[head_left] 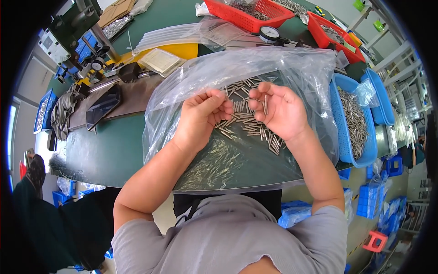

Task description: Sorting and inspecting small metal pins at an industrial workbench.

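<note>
Many small grey metal pins (250, 121) lie loose on a clear plastic bag (205, 160) spread over the green table. Above them, my right hand (288, 114) curls with the palm turned inward and has a metal pin (265, 104) upright among its fingers. To its left, my left hand (200, 115) is closed, thumb against the bent index finger; whatever it pinches is too small or hidden to name. The two hands are a short distance apart, and both partly cover the pins.
A blue basket of metal pins (353, 123) stands at the right. Red baskets (273, 13) and a dial gauge (269, 33) sit at the back. A phone (104, 105) lies left, near a gauge stand (98, 36). Another person's dark clothing (59, 223) shows at lower left.
</note>
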Demonstrator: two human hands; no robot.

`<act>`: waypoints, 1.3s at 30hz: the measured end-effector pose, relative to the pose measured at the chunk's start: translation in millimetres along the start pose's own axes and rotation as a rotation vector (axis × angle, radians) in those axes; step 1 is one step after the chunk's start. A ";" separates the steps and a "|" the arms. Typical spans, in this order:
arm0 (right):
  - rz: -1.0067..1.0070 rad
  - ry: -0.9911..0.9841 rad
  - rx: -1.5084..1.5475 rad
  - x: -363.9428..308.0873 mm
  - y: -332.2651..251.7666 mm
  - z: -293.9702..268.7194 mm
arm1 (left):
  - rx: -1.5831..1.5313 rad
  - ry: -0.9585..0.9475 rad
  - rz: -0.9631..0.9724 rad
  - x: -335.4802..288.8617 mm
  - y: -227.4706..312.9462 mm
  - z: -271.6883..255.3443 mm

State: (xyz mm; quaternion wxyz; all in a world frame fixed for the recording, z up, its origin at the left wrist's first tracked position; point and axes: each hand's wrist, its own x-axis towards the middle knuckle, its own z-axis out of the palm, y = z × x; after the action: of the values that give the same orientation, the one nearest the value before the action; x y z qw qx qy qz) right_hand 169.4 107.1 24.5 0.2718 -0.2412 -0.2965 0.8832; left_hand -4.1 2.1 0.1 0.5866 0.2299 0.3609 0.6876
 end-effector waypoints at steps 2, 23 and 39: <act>0.069 -0.174 -0.090 4.9 3.9 -13.8 | -0.006 0.022 0.003 0.9 -0.3 0.0; -0.597 -0.168 -1.918 -13.2 36.2 16.9 | -0.059 -0.017 -0.024 0.0 -8.9 -1.6; -0.559 -0.190 -1.836 -8.9 40.0 14.9 | -0.007 -0.031 0.035 5.9 -8.9 -0.1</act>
State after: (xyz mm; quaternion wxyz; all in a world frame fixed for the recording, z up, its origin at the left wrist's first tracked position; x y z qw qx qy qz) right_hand 153.6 68.7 11.2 0.1527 -0.2079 -0.9392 0.2265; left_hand 0.3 8.2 -7.5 0.5806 0.2448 0.3453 0.6955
